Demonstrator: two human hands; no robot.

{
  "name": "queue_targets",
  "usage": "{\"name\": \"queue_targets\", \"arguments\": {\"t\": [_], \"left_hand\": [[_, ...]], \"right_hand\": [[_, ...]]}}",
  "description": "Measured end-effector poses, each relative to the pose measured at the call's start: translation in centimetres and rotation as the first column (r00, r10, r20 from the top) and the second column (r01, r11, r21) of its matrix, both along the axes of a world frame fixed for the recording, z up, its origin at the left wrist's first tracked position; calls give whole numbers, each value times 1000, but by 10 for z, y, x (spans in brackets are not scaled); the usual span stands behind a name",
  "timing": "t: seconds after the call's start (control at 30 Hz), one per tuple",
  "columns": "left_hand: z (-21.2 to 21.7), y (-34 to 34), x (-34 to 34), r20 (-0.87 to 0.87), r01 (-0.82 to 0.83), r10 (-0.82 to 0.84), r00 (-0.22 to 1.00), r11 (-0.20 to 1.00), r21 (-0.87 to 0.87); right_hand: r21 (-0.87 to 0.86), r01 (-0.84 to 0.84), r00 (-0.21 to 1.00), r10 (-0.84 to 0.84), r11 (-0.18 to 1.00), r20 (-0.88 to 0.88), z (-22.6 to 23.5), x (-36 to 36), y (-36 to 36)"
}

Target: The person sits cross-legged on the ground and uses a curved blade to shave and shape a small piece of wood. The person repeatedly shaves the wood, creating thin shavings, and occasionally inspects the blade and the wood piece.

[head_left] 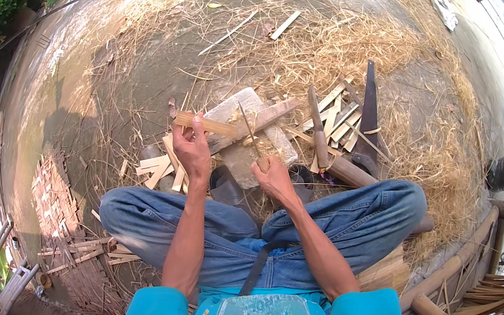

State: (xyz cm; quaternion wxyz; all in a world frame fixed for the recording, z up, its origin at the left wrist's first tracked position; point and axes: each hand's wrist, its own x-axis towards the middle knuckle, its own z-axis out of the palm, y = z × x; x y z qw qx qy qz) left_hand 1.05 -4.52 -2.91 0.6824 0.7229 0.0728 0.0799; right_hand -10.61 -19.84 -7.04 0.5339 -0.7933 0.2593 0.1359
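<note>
A blue shirt [281, 312] and 2 bent legs [349, 205] come closest, and the left hand [193, 152] pinches a flat wood strip [218, 128] above a pale block [226, 110], maybe to keep it steady, while the right hand [277, 179] grips a knife [249, 130] by its handle.

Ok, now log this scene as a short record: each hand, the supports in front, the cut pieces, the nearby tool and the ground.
Left hand: pinching a flat bamboo strip
Right hand: gripping a narrow-bladed knife by its handle
Supports: wooden plank lying across pale blocks
Cut pieces: left pile of strips; right pile of strips
Nearby tool: dark tapering blade, likely a handsaw, beside the right pile
Ground: strewn with straw-coloured shavings
</note>
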Motion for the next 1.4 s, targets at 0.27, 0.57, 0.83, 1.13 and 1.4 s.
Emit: {"name": "queue_targets", "arguments": {"t": [0.27,0.57,0.83,1.13,1.4], "left_hand": [[28,25,6,55,37,-51,997,970,240],[47,25,-8,-13,165,-168,986,944,285],[42,40,0,-30,184,-182,983,977,104],[39,41,4,-61,119,-114,992,988,99],[36,36,-1,-29,156,-153,988,980,121]], "right_hand": [[183,69,990,-89,981,105,-38,-14,25],[428,-5,934,-149,904,325,31,6,86],[501,175,960,-259,848,104,28,8,80],[257,99,953,-165,961,253,15,4,74],[200,156,946,-204,967,251,-2,0,65]]}}
